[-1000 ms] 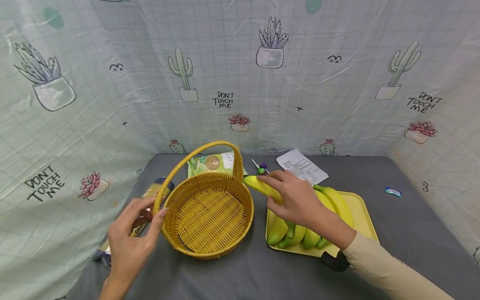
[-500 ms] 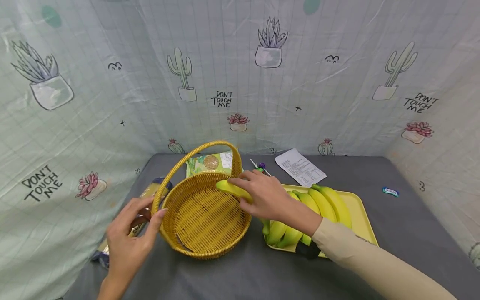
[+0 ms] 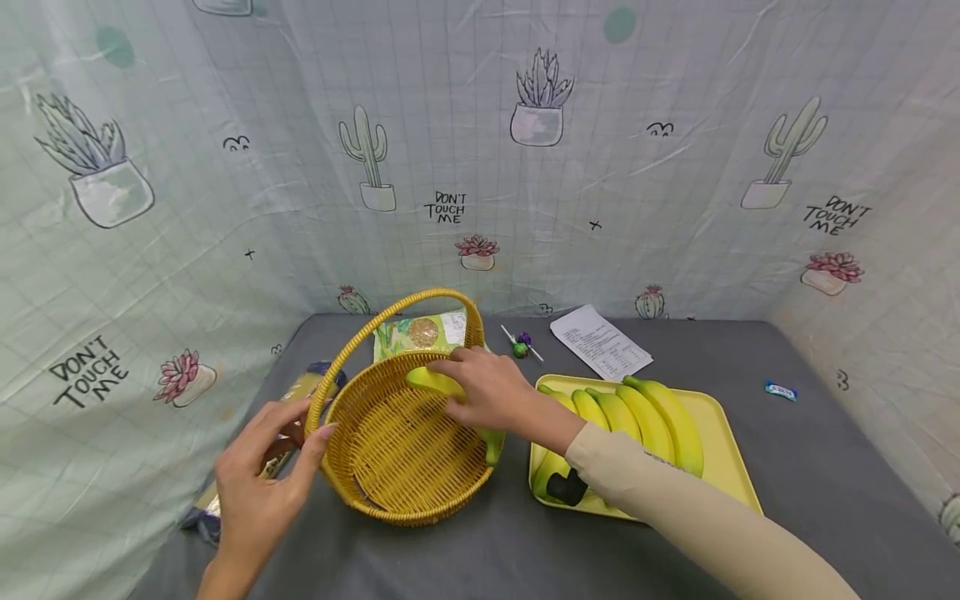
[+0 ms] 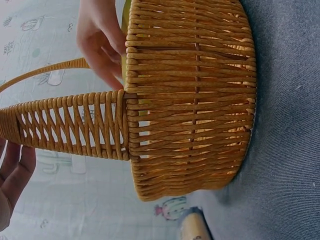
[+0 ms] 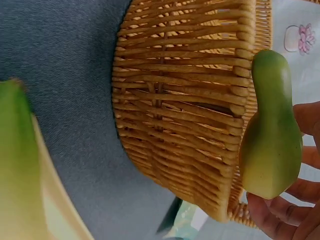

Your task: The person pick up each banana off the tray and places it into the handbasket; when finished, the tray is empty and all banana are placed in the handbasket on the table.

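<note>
A yellow wicker basket (image 3: 412, 518) with a tall arched handle stands on the grey cloth. My left hand (image 3: 266, 471) pinches the near left base of that handle between thumb and fingers. Over the basket's right side, my right hand (image 3: 487, 387) grips a banana (image 3: 435, 381) from above, its yellow end pointing left into the basket. In the right wrist view the green stem end of the banana (image 5: 272, 145) shows close by the rim. Several more bananas (image 3: 663, 412) lie side by side on a pale yellow tray (image 3: 723, 442) to the right.
Behind the basket lies a green packet (image 3: 422, 332); a gold and blue packet (image 3: 300, 385) lies to its left. Two lollipops (image 3: 521, 343) and a printed paper (image 3: 602, 342) are at the back. A small blue-wrapped sweet (image 3: 781, 390) sits far right. Printed curtains surround the table.
My right hand has carried the banana leftward from above the tray to over the basket. My left hand keeps its hold on the handle.
</note>
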A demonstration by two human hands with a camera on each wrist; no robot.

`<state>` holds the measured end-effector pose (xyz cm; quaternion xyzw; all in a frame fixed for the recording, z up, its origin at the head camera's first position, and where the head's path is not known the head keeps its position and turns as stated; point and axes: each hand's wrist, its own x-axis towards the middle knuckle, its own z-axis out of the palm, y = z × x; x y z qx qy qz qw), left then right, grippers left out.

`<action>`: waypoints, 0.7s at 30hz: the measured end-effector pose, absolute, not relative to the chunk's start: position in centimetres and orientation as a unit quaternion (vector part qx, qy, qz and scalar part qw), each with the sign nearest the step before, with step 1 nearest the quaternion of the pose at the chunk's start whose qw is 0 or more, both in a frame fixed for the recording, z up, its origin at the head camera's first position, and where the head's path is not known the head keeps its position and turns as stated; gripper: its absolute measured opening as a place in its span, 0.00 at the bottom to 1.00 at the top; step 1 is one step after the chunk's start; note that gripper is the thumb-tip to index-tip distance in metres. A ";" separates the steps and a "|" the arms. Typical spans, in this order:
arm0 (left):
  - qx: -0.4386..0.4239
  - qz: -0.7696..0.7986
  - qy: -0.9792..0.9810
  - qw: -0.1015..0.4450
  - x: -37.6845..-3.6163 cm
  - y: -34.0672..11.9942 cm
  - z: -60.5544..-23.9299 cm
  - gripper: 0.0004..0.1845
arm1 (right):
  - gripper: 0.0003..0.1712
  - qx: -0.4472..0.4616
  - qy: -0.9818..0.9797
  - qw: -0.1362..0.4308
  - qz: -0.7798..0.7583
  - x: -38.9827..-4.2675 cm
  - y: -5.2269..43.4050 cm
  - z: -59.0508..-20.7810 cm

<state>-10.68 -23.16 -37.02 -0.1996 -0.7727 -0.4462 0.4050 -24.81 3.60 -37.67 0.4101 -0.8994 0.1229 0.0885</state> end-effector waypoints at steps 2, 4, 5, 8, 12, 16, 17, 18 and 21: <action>-0.198 -0.445 -0.773 0.406 -10.4 -22.9 -36.7 0.19 | 0.30 0.407 -0.901 0.082 0.123 -25.1 3.0 -37.9; -0.199 -0.446 -0.772 0.407 -10.2 -22.6 -36.2 0.18 | 0.30 0.403 -0.904 0.077 0.120 -25.3 2.5 -38.2; -0.199 -0.446 -0.772 0.408 -10.2 -22.5 -36.0 0.18 | 0.30 0.402 -0.905 0.073 0.118 -25.4 2.3 -38.3; -0.201 -0.448 -0.770 0.407 -10.4 -22.7 -36.3 0.18 | 0.30 0.399 -0.908 0.069 0.108 -25.8 1.8 -38.6; -0.208 -0.457 -0.765 0.404 -11.0 -23.7 -37.8 0.19 | 0.31 0.400 -0.911 0.066 0.078 -26.2 1.4 -39.5; -0.211 -0.465 -0.760 0.402 -11.2 -23.9 -38.3 0.19 | 0.30 0.407 -0.909 0.074 0.049 -26.4 1.2 -40.5; -0.211 -0.466 -0.760 0.401 -11.2 -23.9 -38.3 0.19 | 0.30 0.409 -0.908 0.081 0.042 -26.4 1.2 -40.7; -0.210 -0.466 -0.760 0.401 -11.2 -24.0 -38.3 0.19 | 0.30 0.412 -0.906 0.087 0.035 -26.4 1.1 -40.8; -0.207 -0.466 -0.761 0.402 -11.1 -23.9 -38.2 0.19 | 0.27 0.426 -0.898 0.115 0.002 -26.6 1.1 -41.2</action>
